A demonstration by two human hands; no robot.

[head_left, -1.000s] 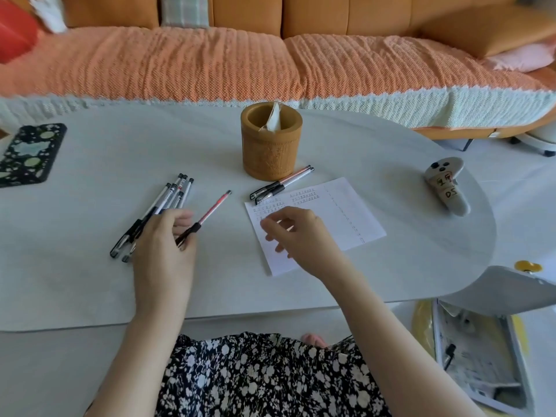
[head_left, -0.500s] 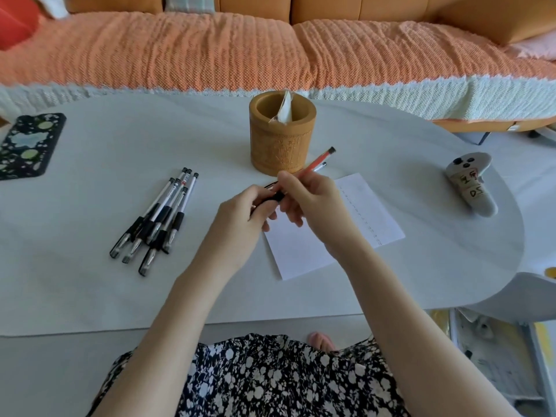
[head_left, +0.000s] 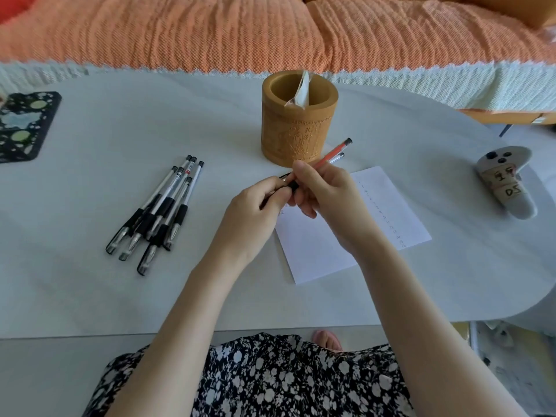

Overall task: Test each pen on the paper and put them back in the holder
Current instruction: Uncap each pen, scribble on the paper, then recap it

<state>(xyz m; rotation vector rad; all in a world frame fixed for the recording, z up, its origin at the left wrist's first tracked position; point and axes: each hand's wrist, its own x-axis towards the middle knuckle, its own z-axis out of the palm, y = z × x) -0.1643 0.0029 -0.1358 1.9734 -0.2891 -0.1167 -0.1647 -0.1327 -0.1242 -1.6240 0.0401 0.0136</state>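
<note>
Both hands hold one red pen (head_left: 332,152) above the top left corner of the white paper (head_left: 388,212). My left hand (head_left: 255,206) pinches its black cap end, and my right hand (head_left: 326,191) grips the barrel, which points up and right towards the wooden holder (head_left: 299,127). Whether the cap is on or off is hidden by my fingers. Another pen's end (head_left: 339,156) shows on the table just behind the red one. Several black-grip pens (head_left: 162,212) lie in a bunch to the left.
A folded white wrapper (head_left: 301,91) sticks out of the holder. A patterned black phone case (head_left: 21,126) lies at the far left and a white controller (head_left: 505,182) at the right edge of the table (head_left: 90,296). An orange sofa (head_left: 210,28) runs behind.
My left hand carried the red pen from beside the pen bunch to over the paper, and my right hand rose off the paper and gripped its barrel. The view has tilted down.
</note>
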